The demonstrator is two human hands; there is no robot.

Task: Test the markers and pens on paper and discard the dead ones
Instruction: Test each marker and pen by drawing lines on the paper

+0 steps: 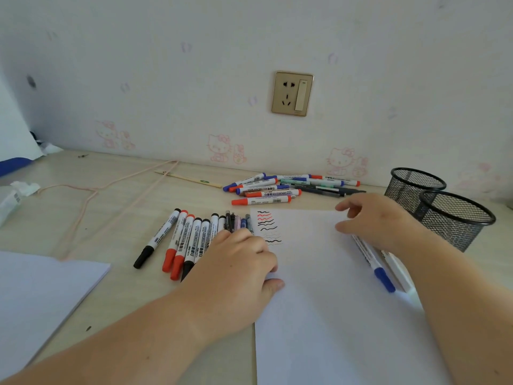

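Note:
A white sheet of paper (319, 287) lies on the desk, with black and red test squiggles (267, 226) at its top left. My left hand (238, 262) rests on the sheet's left edge, thumb on the paper, and covers the near ends of a row of several markers and pens (180, 240). My right hand (380, 218) hovers over the sheet's top right corner with fingers spread and relaxed, holding nothing. Under its wrist a blue-capped marker (374, 263) lies on the paper, with a white marker (398, 269) beside it. A loose pile of markers and pens (277, 188) lies behind the sheet.
Two black mesh pen cups (416, 187) (455, 218) stand at the right, close to my right hand. A stack of white paper (41, 295) lies at the near left. A pink cord (91, 195) and a thin wooden stick (188, 179) lie toward the wall.

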